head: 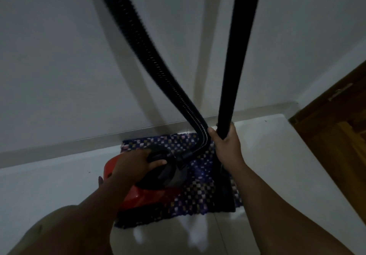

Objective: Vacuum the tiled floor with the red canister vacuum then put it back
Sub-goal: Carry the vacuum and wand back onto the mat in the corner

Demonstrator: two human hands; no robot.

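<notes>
Against the white wall, on a chequered mat (200, 177) laid over the tiled floor (277, 175), sat the red canister vacuum (150, 196).

Left: left hand (136, 165) lay on the canister's black top handle (160, 155), fingers curled over it, thumb pointing toward the hose socket. Looked like a carrying grip. Judged the canister the heavy part: hard plastic shell, rigid, smooth and likely a bit slippery on the red flanks. The handle is the sound place to take it; the shell offers no purchase.

Centre: black ribbed hose (158, 62) rose from the socket at the canister's front, bent sharply just above it, then ran up and left out of view. Judged it light, springy and prone to swing or kink; a poor thing to lift by, since it would drag on the socket.

Right: right hand (227, 142) was wrapped round the black wand (239, 52), held nearly upright, upper end out of frame. Wand looked stiff, smooth and light; a mid-shaft grip keeps it from tipping. Its lower end below the hand was too dark to make out.

Far right: wooden door (336, 136) with a metal handle, well apart from the mat.

Writing: no brand, label or lettering could be read; frame dim and blurred.
</notes>
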